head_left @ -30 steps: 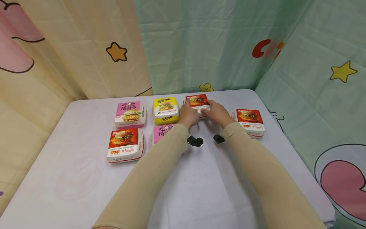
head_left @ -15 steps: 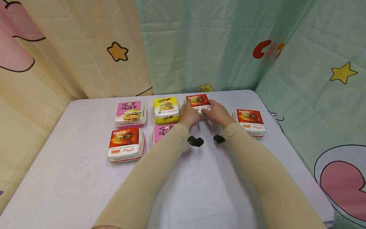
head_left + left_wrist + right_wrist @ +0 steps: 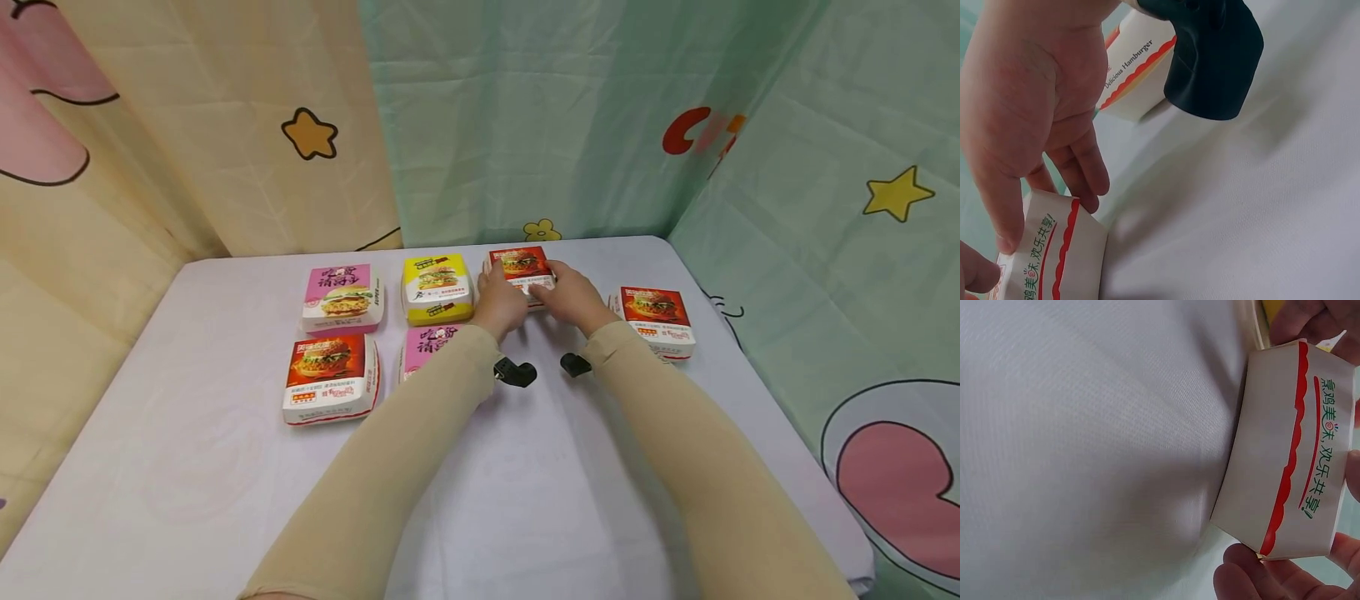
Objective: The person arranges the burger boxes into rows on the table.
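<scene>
A red-and-white burger box with a burger picture on its lid lies on the table near the back edge. My left hand grips its left side and my right hand grips its right side. In the left wrist view, the left thumb lies along the top edge of the box, with other fingers down its side. Fingers of the right hand curl at the lower corner of the box in the right wrist view. Just left of it stands a yellow-and-white burger box.
On the left are a pink burger box and a red-and-white burger box. Another pink box is partly hidden by the left sleeve. A further red-and-white box sits at the right. Curtains hang behind the white table.
</scene>
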`<state>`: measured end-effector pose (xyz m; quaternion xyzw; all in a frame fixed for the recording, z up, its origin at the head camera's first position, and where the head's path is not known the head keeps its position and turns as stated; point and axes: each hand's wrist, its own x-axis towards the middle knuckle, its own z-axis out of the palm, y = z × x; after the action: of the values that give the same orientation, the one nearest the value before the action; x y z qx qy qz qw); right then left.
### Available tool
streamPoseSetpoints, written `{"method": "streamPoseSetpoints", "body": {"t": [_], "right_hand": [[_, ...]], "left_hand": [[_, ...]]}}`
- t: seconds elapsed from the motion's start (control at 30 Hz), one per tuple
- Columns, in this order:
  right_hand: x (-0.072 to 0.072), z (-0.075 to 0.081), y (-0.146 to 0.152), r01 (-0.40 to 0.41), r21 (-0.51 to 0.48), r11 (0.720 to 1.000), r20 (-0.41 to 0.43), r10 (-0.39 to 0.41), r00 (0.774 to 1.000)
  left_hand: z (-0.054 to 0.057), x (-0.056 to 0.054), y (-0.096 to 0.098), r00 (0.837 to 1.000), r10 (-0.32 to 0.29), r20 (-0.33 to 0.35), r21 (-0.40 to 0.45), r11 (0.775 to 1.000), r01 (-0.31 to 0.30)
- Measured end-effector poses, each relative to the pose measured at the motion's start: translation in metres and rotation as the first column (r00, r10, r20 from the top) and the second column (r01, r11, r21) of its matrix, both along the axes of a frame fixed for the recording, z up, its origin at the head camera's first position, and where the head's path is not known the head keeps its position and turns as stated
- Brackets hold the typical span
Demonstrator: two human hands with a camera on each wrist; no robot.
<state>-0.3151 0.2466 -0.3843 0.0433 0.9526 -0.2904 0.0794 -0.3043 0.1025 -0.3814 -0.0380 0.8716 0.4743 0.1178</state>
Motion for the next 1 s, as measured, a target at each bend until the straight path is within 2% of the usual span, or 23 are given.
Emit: {"method": "streamPoseSetpoints", "body": {"t": [0.6, 0.87, 1.0], "right_hand": [[0.0008, 0.0012, -0.0026, 0.015, -0.001, 1.000, 0.020, -0.015, 1.000], [0.0021, 0.0026, -0.0028, 0.018, -0.012, 1.000, 0.024, -0.018, 1.000], [0.0029, 0.0030, -0.0022, 0.011, -0.015, 1.000, 0.016, -0.011, 1.000]], "left_hand": [[0.0042, 0.0034, -0.0063, 0.999, -0.041, -0.016, 0.019, 0.999, 0.042], [0.0057, 0.0032, -0.0043, 0.998, -0.062, -0.007, -0.020, 0.998, 0.062], [0.0079, 0.0061, -0.0009, 0.996, -0.077, -0.053, -0.077, 0.994, 0.073]]}}
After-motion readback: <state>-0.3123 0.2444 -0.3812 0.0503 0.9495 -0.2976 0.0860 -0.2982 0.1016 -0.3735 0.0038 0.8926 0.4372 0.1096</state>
